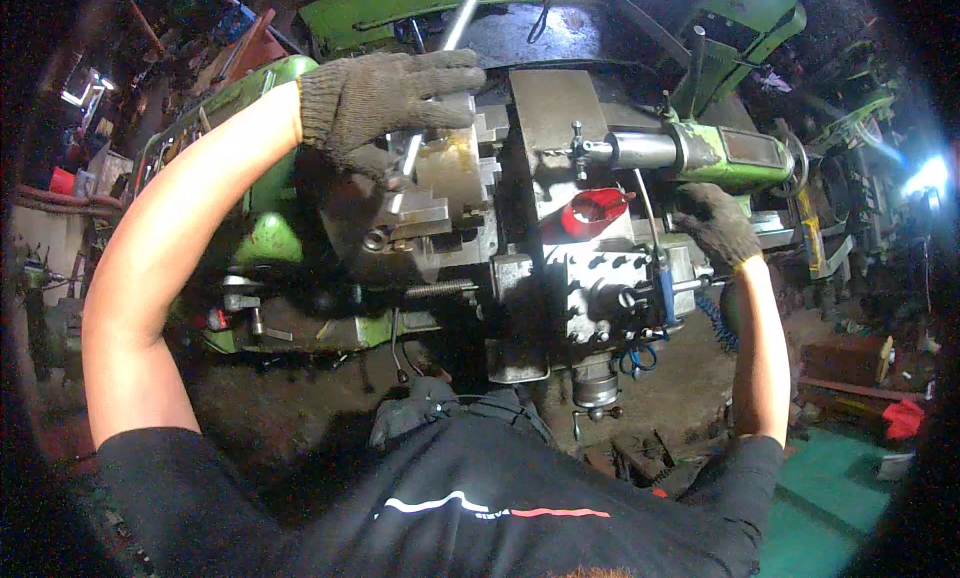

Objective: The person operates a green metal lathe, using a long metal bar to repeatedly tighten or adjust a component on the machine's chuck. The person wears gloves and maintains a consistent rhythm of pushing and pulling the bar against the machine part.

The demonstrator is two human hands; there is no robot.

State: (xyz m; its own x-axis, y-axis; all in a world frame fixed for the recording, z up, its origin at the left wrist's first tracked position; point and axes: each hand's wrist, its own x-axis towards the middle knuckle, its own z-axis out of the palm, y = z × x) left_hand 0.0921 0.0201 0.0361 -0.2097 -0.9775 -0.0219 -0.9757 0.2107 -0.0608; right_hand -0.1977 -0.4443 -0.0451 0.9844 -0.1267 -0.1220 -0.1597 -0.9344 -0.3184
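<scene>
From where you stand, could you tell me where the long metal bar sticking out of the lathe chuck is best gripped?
Grip the metal bar on its bare upper shaft, from the side, fingers wrapped around it. It is round and slim, and rises free above the chuck; its lower end is covered by the gloved left hand.

We see coarse grey knitted cloth gloves on both hands (385,103) (718,223). The lathe chuck (440,193) is dull, greasy bare metal; the tailstock (735,153) wears chipped green paint.
</scene>
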